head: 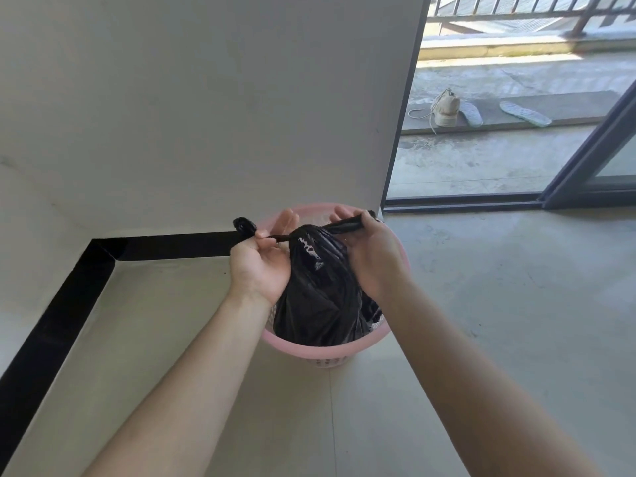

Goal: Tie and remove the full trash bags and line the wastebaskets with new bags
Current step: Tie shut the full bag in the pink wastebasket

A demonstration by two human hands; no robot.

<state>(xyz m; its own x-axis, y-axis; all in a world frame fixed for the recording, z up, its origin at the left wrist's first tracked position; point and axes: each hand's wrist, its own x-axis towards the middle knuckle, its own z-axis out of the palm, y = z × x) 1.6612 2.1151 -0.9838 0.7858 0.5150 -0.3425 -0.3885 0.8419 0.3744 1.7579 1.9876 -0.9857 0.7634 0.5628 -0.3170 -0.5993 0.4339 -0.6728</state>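
Two bare forearms reach up from the bottom of the frame to the centre; the left hand (pixel 261 266) lies palm up, its fingers curled and pinching a twisted strand of the black bag (pixel 320 304), with the strand's bunched end (pixel 245 227) poking out just past the knuckles at the upper left; the right hand (pixel 373 259) has its fingers wrapped round the other twisted strand (pixel 347 223), pulled taut toward the upper right; the two strands meet at the gathered bag top, between the hands; the bag sits in the pink basket (pixel 303 347), its bulging body rising above the rim; the basket stands on the pale tiled floor (pixel 481 304), near a wall corner; a black baseboard (pixel 62 304) runs from the lower left up and across behind the left hand; the plain wall (pixel 206 98) fills the upper left; at the upper right a dark sliding-door frame (pixel 592 156) opens on a sunlit balcony; there a beige shoe (pixel 446 110) and two pale insoles (pixel 525 113) lie on a slab; a railing (pixel 516 8) crosses the top edge.
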